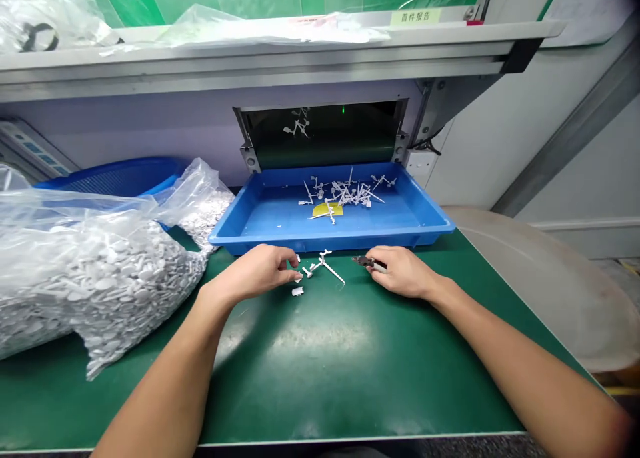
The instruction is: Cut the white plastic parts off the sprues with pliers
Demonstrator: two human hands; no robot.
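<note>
My left hand (267, 271) is over the green mat, its thumb and fingers curved and apart beside small white pieces; a small white part (297, 291) lies just below the fingertips. To its right a branched white plastic piece (327, 266) with a long spike rests on the mat. My right hand (400, 271) is closed around small nippers (369, 263), whose dark jaws point left toward that piece without touching it. Behind both hands stands a blue tray (330, 239) holding a pile of similar white branched pieces (355, 193) and a yellow label.
Clear bags of white parts (135, 278) fill the left side, before a blue basket (115, 178). Behind the tray is a dark opening (325, 138) with another white piece inside. A metal shelf (250, 65) spans above; a pale rounded surface (545, 278) is at right.
</note>
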